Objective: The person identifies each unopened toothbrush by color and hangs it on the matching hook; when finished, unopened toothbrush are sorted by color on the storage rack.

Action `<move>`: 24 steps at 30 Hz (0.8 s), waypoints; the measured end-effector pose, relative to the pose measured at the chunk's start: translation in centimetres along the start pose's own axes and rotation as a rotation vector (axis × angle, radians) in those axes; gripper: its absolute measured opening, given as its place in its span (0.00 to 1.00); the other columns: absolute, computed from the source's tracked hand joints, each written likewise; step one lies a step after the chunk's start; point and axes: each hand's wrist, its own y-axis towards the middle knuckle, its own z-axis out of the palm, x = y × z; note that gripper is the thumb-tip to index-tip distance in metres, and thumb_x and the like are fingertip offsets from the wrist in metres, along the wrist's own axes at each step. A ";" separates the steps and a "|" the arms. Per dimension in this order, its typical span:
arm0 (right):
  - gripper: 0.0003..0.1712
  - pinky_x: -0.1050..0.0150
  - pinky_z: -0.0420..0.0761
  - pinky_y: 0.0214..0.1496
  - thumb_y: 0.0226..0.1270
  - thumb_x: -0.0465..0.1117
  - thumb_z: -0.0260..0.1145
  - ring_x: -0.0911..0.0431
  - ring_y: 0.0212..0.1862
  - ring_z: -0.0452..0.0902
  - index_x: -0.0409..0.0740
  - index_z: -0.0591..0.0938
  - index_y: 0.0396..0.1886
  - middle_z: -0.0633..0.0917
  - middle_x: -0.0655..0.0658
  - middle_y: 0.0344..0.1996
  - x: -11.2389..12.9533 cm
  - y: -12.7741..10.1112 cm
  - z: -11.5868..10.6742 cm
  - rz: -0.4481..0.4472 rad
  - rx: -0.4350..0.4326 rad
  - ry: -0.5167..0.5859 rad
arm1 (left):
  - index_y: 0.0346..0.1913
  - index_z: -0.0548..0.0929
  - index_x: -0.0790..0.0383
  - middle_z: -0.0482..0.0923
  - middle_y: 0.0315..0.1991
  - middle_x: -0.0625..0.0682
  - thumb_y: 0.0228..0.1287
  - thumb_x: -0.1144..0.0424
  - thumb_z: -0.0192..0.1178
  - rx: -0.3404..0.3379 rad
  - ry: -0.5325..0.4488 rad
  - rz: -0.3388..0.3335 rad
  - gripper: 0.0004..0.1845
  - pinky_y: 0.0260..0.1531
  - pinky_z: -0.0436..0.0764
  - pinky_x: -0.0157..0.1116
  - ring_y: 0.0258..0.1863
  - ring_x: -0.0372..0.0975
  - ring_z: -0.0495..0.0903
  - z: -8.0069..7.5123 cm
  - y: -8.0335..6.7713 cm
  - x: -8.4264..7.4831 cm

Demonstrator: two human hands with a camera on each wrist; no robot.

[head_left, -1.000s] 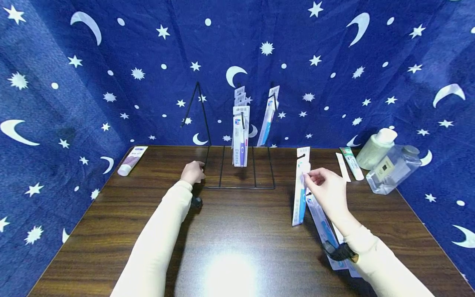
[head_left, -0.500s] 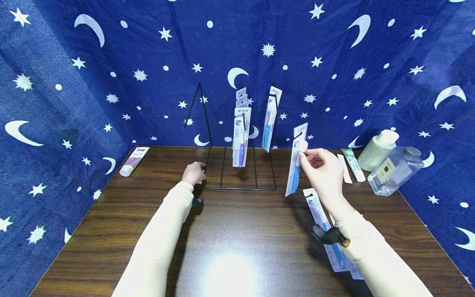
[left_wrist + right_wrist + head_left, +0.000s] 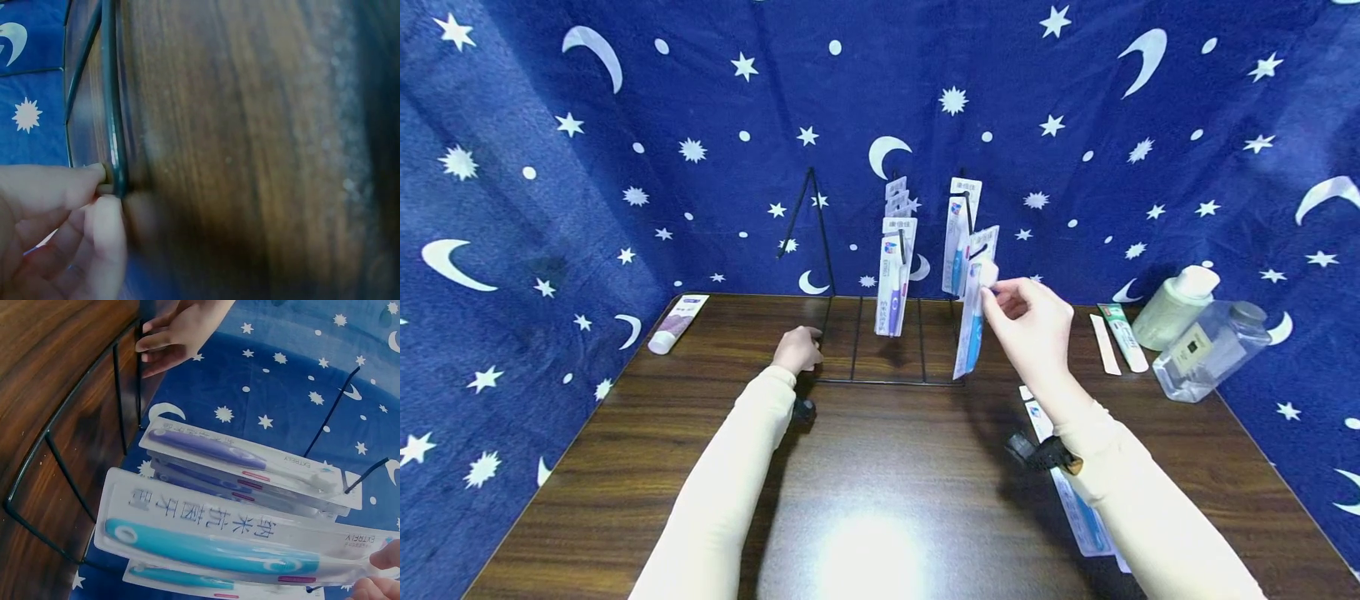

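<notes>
At five o'clock our right hand (image 3: 381, 575) is cut off by the frame edge; the table (image 3: 250, 156) blurs; bottle labels (image 3: 1189, 339) stay unreadable.

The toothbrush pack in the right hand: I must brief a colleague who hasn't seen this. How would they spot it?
Find the black wire rack at the back of the table. Just right of it, the right hand pinches the blue toothbrush pack by its top. Unlike the packs hanging on the rack's hooks, it is held in the air.

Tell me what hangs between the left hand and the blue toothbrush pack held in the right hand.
In the head view, purple toothbrush packs hang on the black wire rack, between the left hand and the blue toothbrush pack.
</notes>
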 end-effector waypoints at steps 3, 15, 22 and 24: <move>0.08 0.79 0.68 0.26 0.55 0.38 0.69 0.54 0.20 0.76 0.35 0.85 0.28 0.83 0.42 0.19 0.0 0.4 0.3 -0.016 0.021 -0.017 | 0.56 0.78 0.69 0.81 0.31 0.52 0.48 0.74 0.57 0.000 0.006 0.000 0.27 0.31 0.83 0.32 0.24 0.40 0.81 0.0 0.0 0.0; 0.09 0.51 0.71 0.37 0.55 0.38 0.67 0.46 0.26 0.78 0.33 0.84 0.28 0.83 0.39 0.21 -0.9 1.7 2.6 0.021 0.079 -0.032 | 0.56 0.78 0.68 0.82 0.35 0.54 0.47 0.74 0.58 0.001 -0.027 -0.010 0.27 0.28 0.82 0.30 0.20 0.36 0.80 0.1 -0.1 0.2; 0.09 0.52 0.73 0.33 0.56 0.36 0.66 0.46 0.25 0.78 0.32 0.83 0.28 0.83 0.38 0.20 -1.6 3.3 3.9 0.044 0.093 -0.038 | 0.57 0.77 0.69 0.82 0.34 0.54 0.48 0.75 0.58 0.011 -0.057 -0.022 0.27 0.24 0.83 0.30 0.19 0.34 0.79 0.2 -0.1 0.1; 0.09 0.52 0.74 0.33 0.56 0.37 0.66 0.45 0.26 0.78 0.32 0.83 0.27 0.83 0.37 0.20 -1.7 3.7 4.1 0.060 0.103 -0.041 | 0.57 0.77 0.69 0.82 0.33 0.53 0.48 0.75 0.58 0.008 -0.057 -0.021 0.27 0.25 0.83 0.30 0.19 0.35 0.80 0.2 0.0 0.0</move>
